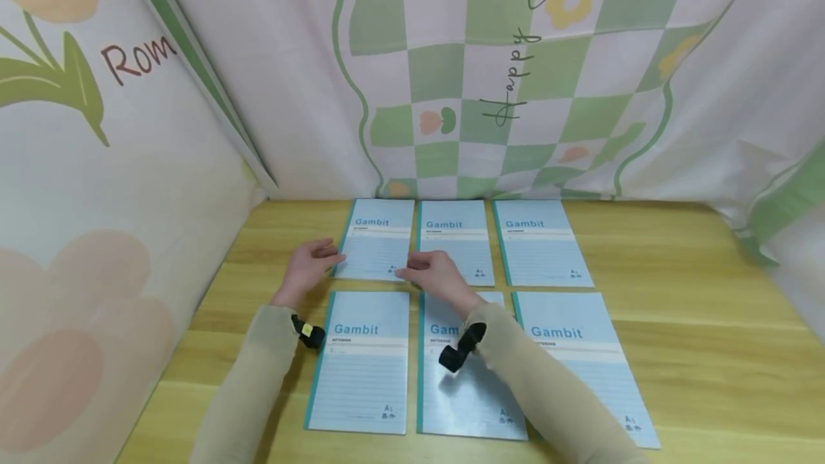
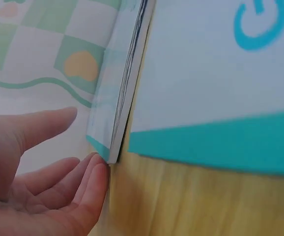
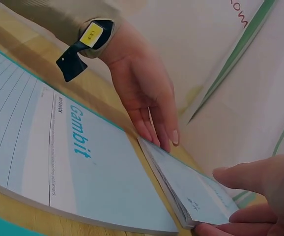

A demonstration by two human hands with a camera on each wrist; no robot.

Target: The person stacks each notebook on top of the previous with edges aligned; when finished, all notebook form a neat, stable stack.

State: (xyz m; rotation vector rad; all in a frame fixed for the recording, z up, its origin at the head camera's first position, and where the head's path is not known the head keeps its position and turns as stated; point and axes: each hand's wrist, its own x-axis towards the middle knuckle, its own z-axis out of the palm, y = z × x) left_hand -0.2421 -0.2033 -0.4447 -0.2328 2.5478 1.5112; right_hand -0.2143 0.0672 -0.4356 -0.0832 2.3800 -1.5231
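Light-blue "Gambit" notebooks with teal spines lie in two rows of 3. My left hand (image 1: pixel 308 271) touches the spine side of the back-left notebook (image 1: pixel 377 249), near its lower corner. In the left wrist view its fingertips (image 2: pixel 99 164) meet that corner, and the thumb stands apart above. My right hand (image 1: pixel 440 278) is at the same notebook's lower right corner. The right wrist view shows the right fingers against the book's edge, with the thumb (image 3: pixel 230 175) raised off the cover. Below it lies the front-left notebook (image 1: pixel 361 378), a narrow gap between them.
The back-middle notebook (image 1: pixel 456 235) and back-right notebook (image 1: pixel 541 242) stand close to the curtain (image 1: pixel 309 92). My right forearm passes over the front-middle notebook (image 1: pixel 464 407) and part of the front-right notebook (image 1: pixel 580 356). Wood-grain table (image 1: pixel 702 321) extends to the right.
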